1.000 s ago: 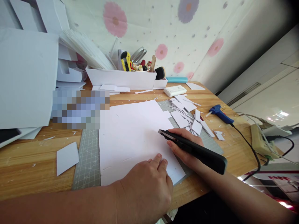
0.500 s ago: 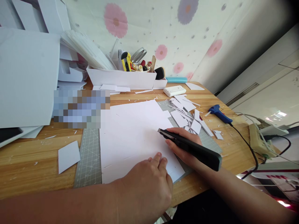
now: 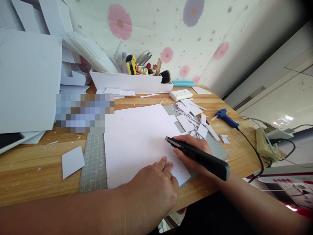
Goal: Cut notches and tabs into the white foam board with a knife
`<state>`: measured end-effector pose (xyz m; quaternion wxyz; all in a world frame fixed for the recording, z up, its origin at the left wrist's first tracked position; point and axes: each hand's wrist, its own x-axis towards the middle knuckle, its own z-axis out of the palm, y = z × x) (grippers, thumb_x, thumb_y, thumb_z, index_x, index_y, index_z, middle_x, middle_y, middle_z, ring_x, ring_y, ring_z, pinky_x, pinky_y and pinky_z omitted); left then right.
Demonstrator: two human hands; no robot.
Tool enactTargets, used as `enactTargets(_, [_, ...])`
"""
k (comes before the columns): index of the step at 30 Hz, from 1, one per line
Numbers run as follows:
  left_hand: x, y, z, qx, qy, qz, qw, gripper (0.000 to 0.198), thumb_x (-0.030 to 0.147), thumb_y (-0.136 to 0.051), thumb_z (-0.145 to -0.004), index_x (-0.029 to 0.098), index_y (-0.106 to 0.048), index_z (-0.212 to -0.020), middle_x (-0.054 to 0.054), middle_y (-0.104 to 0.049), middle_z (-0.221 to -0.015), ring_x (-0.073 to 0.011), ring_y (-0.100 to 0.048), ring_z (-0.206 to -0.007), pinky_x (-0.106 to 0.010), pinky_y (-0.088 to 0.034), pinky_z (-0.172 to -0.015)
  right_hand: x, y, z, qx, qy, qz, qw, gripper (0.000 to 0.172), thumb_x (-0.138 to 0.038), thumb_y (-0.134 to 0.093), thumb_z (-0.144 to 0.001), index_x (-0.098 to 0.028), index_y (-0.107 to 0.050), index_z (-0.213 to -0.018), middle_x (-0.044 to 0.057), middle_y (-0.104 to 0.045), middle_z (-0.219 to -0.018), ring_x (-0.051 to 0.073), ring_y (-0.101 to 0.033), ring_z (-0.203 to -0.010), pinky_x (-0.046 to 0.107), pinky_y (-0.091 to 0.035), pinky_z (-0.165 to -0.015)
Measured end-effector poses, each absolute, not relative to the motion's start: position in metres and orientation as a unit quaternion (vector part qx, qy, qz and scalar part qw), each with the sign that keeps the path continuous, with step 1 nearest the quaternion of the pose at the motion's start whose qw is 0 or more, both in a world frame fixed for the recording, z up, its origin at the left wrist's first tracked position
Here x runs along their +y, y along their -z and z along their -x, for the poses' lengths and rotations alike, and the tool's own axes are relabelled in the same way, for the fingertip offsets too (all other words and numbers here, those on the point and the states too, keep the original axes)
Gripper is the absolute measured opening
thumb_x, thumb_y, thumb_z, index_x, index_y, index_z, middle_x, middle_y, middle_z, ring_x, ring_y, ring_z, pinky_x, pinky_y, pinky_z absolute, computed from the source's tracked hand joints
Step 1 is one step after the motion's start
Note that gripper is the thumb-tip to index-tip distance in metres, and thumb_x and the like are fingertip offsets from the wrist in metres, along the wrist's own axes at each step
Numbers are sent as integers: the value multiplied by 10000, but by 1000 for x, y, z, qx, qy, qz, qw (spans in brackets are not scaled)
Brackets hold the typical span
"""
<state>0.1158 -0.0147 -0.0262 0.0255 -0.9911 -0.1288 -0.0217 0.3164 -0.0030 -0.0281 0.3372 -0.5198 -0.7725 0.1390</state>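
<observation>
A large white foam board sheet (image 3: 134,137) lies on the grey cutting mat (image 3: 94,163). My left hand (image 3: 156,186) presses on its near part, holding nothing I can see, with the fingers stretched forward and the thumb hidden. In my right hand (image 3: 193,147) is a black utility knife (image 3: 202,158), gripped between thumb and fingers. Its blade end points left over the sheet, and its rear end sticks out toward me. Whether the blade touches the sheet I cannot tell. A few short marks show on the sheet.
White offcuts (image 3: 190,120) are heaped right of the sheet, near a blue glue gun (image 3: 227,118) with its cord. A power strip (image 3: 265,145) sits at the right edge. At the back stands a white organizer box (image 3: 127,82); a loose piece (image 3: 73,162) lies at left.
The view has shifted slightly. Both hands, the knife and the sheet keep nearly the same places relative to one another.
</observation>
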Motion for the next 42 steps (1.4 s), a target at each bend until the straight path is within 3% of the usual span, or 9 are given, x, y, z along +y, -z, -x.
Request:
enactTargets(3, [-15,24,-116,-128,-1,991,27,232,154,-588,-873,9,-698,-1016,-341,-626,-1237,-412,-624,-1191,-463,-566,-938,-9,27,-319,-780,-130,515,332,200,-225,-664,-842,-209,-641,-1040,2,-736,-780,147,-689,-627,243,-523,-571])
enactTargets(10, [-15,23,-117,-145,-17,989,24,238,133,-547,-891,26,-695,-1045,-303,-636,-1261,-400,-612,-1215,-456,-551,-964,-24,25,-324,-785,-141,510,322,203,-222,-652,-864,-207,-638,-1066,29,-760,-847,157,-714,-686,257,-553,-638])
enactTargets(19, [-14,16,-117,-145,-26,989,26,244,155,-530,-910,67,-704,-1055,-237,-664,-1268,-306,-660,-1167,-414,-491,-1042,-48,25,-331,-794,-121,511,306,221,-205,-647,-863,-217,-629,-1083,34,-767,-878,159,-729,-702,247,-561,-648])
enactTargets(33, [-13,21,-112,-143,5,989,24,273,141,-578,-868,38,-705,-1087,-233,-669,-1261,-328,-647,-1177,-422,-480,-1069,-91,22,-343,-805,-130,497,298,278,-194,-605,-880,-224,-576,-1155,48,-754,-841,179,-725,-677,263,-547,-597])
enactTargets(42, [-12,18,-111,-175,-2,984,-35,216,187,-625,-867,70,-721,-1020,-208,-696,-1208,-335,-634,-1193,-420,-494,-1059,-106,20,-348,-833,-113,450,302,328,-136,-572,-871,-175,-534,-1194,40,-706,-742,171,-679,-609,273,-525,-575])
